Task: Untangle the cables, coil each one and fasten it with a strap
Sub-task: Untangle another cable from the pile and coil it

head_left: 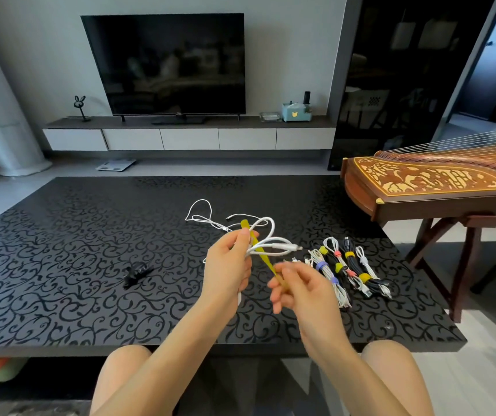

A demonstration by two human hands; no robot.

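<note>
Nearest to us, our right hand (pixel 301 291) has its fingers curled and pinches the lower end of the yellow strap (pixel 264 259); motion blur hides exactly which fingers do the holding. The strap's long axis runs diagonally up and away to the left, from that pinch to our left hand (pixel 227 265). There its upper part passes under the thumb and its tip pokes out beyond.

The left hand grips the white cable (pixel 279 242) where its loops gather. The loops fan out to the right above the table (pixel 60 265), and the strap crosses them just beside the thumb. We judge the coming wrap turns on this: the strap lies across the loops, and its free end sits in the right hand, on the near side.

Farther right, near the table's right edge, lie the strapped bundles (pixel 346 268). Beyond our hands, toward the far edge, a loose white cable (pixel 201 214) waits.
</note>
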